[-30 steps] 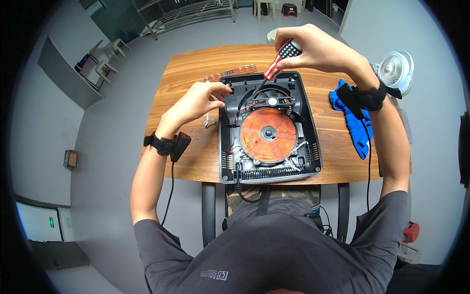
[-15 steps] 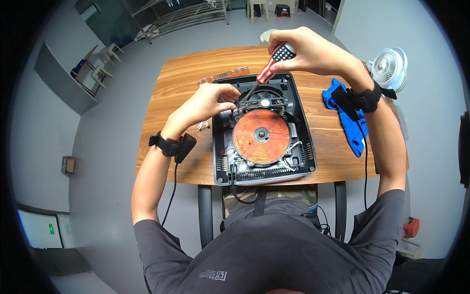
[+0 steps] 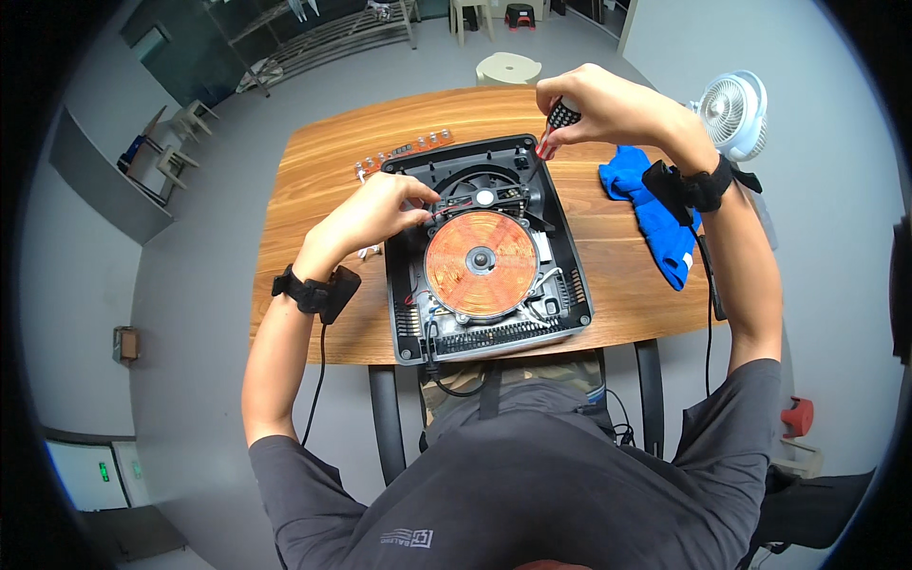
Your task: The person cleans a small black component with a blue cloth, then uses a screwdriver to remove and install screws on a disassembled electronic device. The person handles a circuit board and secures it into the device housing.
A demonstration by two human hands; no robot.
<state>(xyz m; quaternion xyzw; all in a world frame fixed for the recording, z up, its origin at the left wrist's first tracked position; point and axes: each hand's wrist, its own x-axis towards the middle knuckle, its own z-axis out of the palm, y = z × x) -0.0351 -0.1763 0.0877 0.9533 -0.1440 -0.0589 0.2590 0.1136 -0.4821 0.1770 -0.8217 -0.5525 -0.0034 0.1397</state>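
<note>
Potentially, a slip is endangering the round copper coil (image 3: 508, 271): right hand (image 3: 608, 106) clasping a red-white-black screwdriver (image 3: 548, 144), left hand (image 3: 375, 211) half-open, seemingly empty.

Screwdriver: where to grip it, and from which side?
Take the screwdriver by its thick handle, probably best from above and the right. It stands tilted, with the handle uppermost and leaning outward; the thin shaft slants down into the far right corner of the black casing, leaving little room lower down. The right hand holds it there.
</note>
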